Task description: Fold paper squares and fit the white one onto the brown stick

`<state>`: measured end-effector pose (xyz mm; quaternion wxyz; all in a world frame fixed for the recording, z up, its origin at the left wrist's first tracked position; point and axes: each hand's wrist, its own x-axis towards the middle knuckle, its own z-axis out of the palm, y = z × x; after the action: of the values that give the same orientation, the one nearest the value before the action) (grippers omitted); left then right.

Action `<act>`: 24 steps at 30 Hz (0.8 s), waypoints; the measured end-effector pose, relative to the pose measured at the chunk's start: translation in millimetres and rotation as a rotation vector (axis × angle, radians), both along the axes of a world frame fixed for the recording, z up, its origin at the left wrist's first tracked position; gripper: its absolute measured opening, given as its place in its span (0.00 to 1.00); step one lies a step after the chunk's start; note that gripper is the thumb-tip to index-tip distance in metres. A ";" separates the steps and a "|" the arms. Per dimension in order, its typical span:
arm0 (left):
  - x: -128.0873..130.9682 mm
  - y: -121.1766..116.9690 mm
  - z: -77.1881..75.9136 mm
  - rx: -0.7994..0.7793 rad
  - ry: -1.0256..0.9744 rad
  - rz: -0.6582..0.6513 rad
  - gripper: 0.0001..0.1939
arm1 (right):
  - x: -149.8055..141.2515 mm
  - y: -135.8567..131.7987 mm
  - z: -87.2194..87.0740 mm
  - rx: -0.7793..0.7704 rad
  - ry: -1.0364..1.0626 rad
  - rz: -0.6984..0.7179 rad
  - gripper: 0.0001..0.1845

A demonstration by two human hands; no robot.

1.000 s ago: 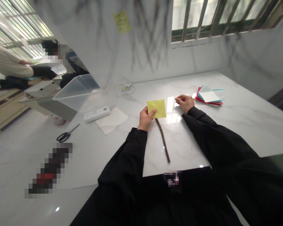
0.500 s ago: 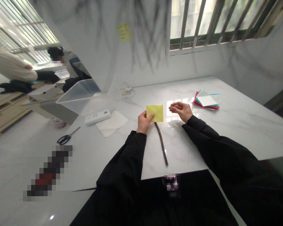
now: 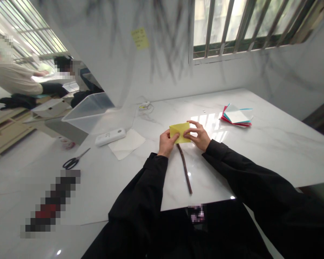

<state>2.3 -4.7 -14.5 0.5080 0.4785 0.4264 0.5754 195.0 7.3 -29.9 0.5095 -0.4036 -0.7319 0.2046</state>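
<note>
A small yellow paper (image 3: 181, 128) is held up over the tabletop, with a faint crease or flap line across its front. My left hand (image 3: 166, 144) pinches its left side, thumb in front and the other fingers behind. At the right edge, my right hand (image 3: 202, 136) has its thumb and a finger closed on the same paper, while another finger reaches along the top. Below the paper a thin brown stick (image 3: 185, 167) lies on the table, its upper end hidden behind the paper and my left hand.
Red, blue and white papers (image 3: 236, 117) lie stacked at the right. To the left are a white sheet (image 3: 128, 144), a white oblong device (image 3: 110, 136), black-handled scissors (image 3: 72, 163) and a clear plastic bin (image 3: 89, 111). Two people sit in the left background.
My right hand has moved left and taken hold of the yellow paper's right edge. The paper has tilted slightly; my left hand keeps its grip.
</note>
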 end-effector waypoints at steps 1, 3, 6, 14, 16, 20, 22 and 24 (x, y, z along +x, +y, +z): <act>0.5 -0.7 0.6 -0.001 -0.001 -0.005 0.26 | -0.3 1.0 -1.9 -0.005 0.003 0.000 0.03; 1.8 -2.2 1.7 -0.004 0.002 -0.024 0.26 | -0.2 2.7 -4.2 -0.017 0.009 0.000 0.03; 3.9 -4.1 2.6 -0.004 0.019 -0.053 0.26 | 0.4 3.6 -4.4 -0.026 0.020 -0.014 0.04; 6.0 -4.8 2.4 0.027 0.037 -0.058 0.25 | -0.1 1.9 -2.9 -0.051 0.068 0.007 0.08; 6.0 -4.9 2.4 0.025 0.034 -0.063 0.26 | -0.5 1.8 -2.2 -0.075 0.081 0.003 0.09; 5.2 -5.3 2.7 0.011 0.024 -0.097 0.29 | -2.6 0.8 -0.1 -0.163 0.147 0.031 0.14; 4.6 -5.5 2.9 0.010 0.016 -0.124 0.29 | -4.7 -0.7 1.4 -0.221 0.211 0.064 0.16; 4.3 -5.9 3.5 0.013 0.003 -0.148 0.29 | -7.3 -2.6 2.8 -0.287 0.280 0.095 0.18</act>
<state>6.6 -10.6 -11.0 0.5457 0.5127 0.3868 0.5383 187.7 4.8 -27.1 0.5334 -0.4047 -0.6354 0.3846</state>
